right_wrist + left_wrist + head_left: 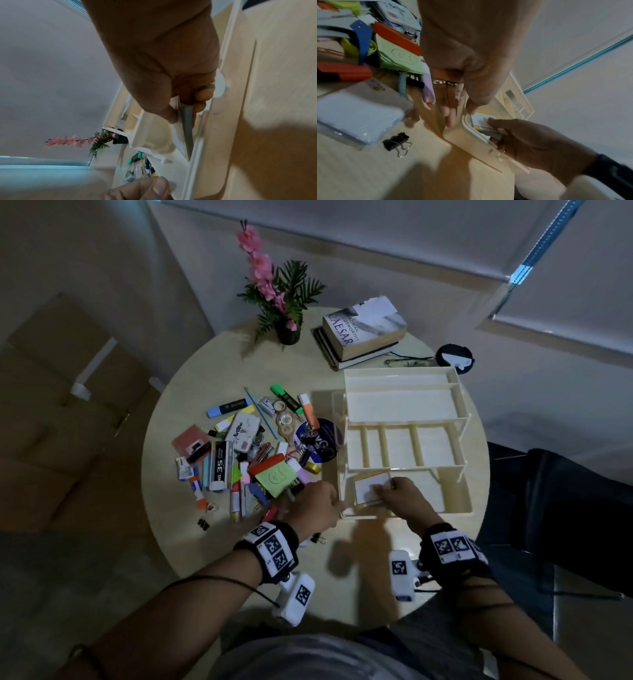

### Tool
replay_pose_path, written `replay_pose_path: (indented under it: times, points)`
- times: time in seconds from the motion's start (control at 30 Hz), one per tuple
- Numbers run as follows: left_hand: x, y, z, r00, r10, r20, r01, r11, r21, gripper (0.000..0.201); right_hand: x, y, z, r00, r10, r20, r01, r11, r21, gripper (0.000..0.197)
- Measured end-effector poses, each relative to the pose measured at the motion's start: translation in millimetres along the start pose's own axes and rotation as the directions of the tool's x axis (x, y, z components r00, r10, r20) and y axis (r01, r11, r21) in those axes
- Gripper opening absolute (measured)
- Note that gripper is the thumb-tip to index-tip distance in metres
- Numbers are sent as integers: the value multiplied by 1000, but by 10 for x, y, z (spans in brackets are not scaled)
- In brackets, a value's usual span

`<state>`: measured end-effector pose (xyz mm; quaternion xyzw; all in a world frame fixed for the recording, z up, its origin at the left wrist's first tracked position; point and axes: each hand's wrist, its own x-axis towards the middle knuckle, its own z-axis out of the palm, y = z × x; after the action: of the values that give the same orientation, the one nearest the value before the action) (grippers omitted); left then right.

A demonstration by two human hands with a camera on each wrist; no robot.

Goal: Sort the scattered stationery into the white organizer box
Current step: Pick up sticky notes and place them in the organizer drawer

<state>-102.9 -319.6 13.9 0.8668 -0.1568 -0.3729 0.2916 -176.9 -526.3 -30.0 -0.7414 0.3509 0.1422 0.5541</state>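
The white organizer box point(397, 370) stands on the right half of a round table, and its tiers look bare. My right hand point(380, 491) pinches a pad of white cards point(366, 491) and holds it inside the organizer's front left compartment; the right wrist view shows thumb and fingers point(197, 108) gripping the pad's thin edge point(187, 128). My left hand point(337, 505) is at the front left corner of the organizer. Its fingers point(450, 119) are straight and lie along the outside of the rim point(471, 129), holding nothing. The scattered stationery pile point(253, 453) lies left of the box.
A green sticky pad point(275, 477), markers and a black binder clip point(395, 140) lie close to my left hand. A wrapped white pad point(351, 115) sits near the table's front. A flower pot point(287, 333), stacked books point(363, 333) and glasses point(404, 361) stand behind.
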Motion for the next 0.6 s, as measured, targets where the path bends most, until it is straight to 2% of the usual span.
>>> replay_pose_path:
  times: [0.1, 0.23, 0.47, 0.6]
  points:
    - [78, -2, 105, 1000, -28, -1, 28, 1000, 4, 23, 231, -8, 174, 998, 0, -56, 1, 1000, 11, 39]
    - [95, -61, 184, 998, -46, -52, 44, 998, -33, 27, 433, 57, 337, 998, -5, -64, 3, 999, -32, 39]
    - [22, -99, 190, 998, -26, -65, 25, 999, -21, 31, 290, -10, 224, 987, -27, -159, -12, 971, -239, 25]
    - [-27, -121, 174, 998, 20, -61, -19, 1000, 8, 27, 206, -23, 242, 975, -46, -217, -22, 954, -299, 26]
